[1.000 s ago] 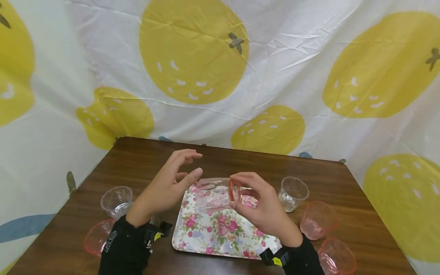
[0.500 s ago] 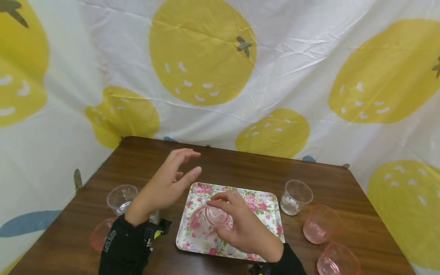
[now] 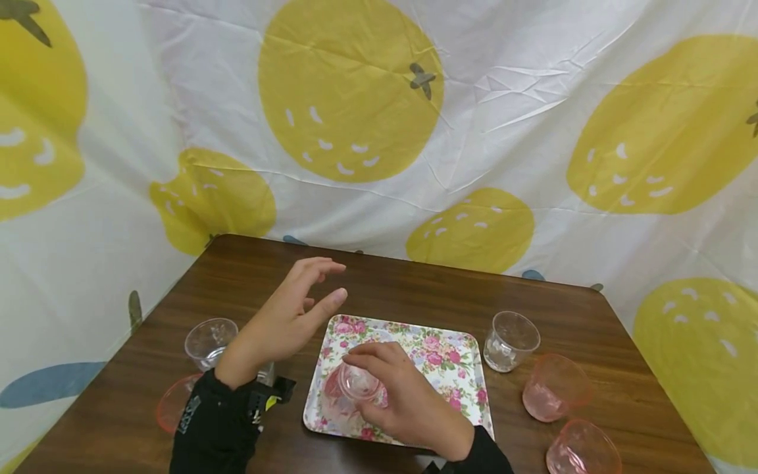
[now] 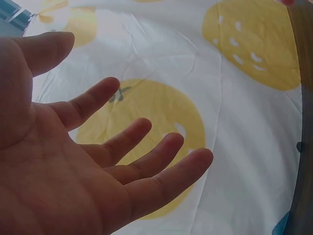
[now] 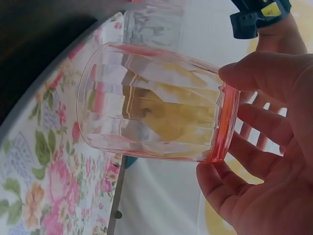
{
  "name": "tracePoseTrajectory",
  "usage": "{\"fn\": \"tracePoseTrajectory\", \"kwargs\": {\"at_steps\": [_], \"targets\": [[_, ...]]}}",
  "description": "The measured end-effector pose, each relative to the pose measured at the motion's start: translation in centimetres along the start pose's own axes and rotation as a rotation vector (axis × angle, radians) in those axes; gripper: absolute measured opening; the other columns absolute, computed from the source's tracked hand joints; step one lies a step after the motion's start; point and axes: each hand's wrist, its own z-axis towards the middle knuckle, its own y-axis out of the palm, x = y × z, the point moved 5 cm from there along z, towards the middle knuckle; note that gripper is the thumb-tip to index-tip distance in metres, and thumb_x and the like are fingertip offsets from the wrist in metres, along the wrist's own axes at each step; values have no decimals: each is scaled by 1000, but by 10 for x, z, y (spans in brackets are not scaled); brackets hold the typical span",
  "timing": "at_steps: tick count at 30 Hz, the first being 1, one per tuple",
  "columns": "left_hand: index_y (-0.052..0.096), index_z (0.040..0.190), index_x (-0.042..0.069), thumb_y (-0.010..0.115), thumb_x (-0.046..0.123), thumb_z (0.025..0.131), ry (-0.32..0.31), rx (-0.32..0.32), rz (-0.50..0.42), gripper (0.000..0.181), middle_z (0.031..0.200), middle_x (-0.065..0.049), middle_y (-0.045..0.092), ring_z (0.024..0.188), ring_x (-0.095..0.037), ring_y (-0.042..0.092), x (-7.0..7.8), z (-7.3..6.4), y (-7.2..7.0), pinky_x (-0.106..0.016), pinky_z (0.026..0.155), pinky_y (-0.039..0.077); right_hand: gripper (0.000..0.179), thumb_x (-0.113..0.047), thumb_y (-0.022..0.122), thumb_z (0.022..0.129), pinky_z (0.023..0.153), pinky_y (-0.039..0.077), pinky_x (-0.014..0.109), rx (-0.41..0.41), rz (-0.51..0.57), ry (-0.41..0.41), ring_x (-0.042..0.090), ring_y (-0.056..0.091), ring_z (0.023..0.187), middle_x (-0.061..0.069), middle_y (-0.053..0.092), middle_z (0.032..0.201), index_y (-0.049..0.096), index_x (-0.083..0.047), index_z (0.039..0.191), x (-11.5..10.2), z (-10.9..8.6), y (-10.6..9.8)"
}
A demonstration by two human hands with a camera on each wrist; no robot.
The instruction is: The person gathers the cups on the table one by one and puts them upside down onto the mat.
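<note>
My right hand (image 3: pixel 408 398) grips a clear pink-tinted cup (image 3: pixel 359 382) by its base, thumb on one side and fingers on the other. The cup is upside down, and its wide rim comes down at the left front part of the floral tray (image 3: pixel 464 359). In the right wrist view the faceted wall of the cup (image 5: pixel 151 105) shows, with its thick pink base between thumb and fingertips. My left hand (image 3: pixel 287 319) hovers above the tray's left side, holding nothing. Its fingers (image 4: pixel 164 188) are spread and gently bent in the left wrist view.
On the right of the wooden table (image 3: pixel 379 283) stand a clear cup (image 3: pixel 508 345) and two pink cups, one farther (image 3: pixel 549 392) and one nearer (image 3: pixel 580 447). Beside my left forearm are another clear cup (image 3: pixel 210 342) and a pink cup (image 3: pixel 173 401), partly covered. A lemon-print cloth (image 3: pixel 497 145) hangs behind.
My right hand has moved left and toward me, lowering the cup to the tray and turning it from sideways to upside down. The left hand has stayed nearly still.
</note>
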Motion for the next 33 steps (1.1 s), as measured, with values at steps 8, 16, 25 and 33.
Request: {"fn": "tracePoseTrajectory", "kwargs": {"at_steps": [8, 16, 25, 33], "targets": [[48, 145, 15, 52, 32, 107, -6, -9, 0, 43, 155, -11, 34, 136, -33, 38, -1, 1, 1, -63, 101, 46, 52, -11, 78, 83, 101, 49, 36, 2, -22, -55, 17, 51, 124, 0, 58, 139, 62, -12, 133, -3, 1, 11], [48, 145, 14, 52, 32, 107, -12, -14, 17, 43, 155, -12, 34, 135, -35, 40, -5, 1, 2, -60, 100, 47, 45, -17, 75, 91, 106, 48, 37, 48, -23, -28, 15, 51, 130, -2, 57, 143, 61, -17, 133, 2, 0, 21], [47, 146, 14, 53, 32, 106, -15, -29, 26, 44, 155, -14, 34, 135, -37, 41, -5, 2, 5, -62, 100, 47, 51, -23, 78, 90, 106, 51, 42, 43, -11, 39, 20, 50, 136, 2, 50, 148, 55, -18, 136, 7, 2, 21], [46, 146, 14, 53, 32, 106, -17, -46, 43, 45, 156, -14, 33, 134, -37, 41, -5, 2, 7, -62, 100, 47, 59, -22, 78, 90, 98, 55, 38, 12, 89, 106, 18, 49, 134, 2, 45, 148, 51, -16, 141, 13, 1, 7]]}}
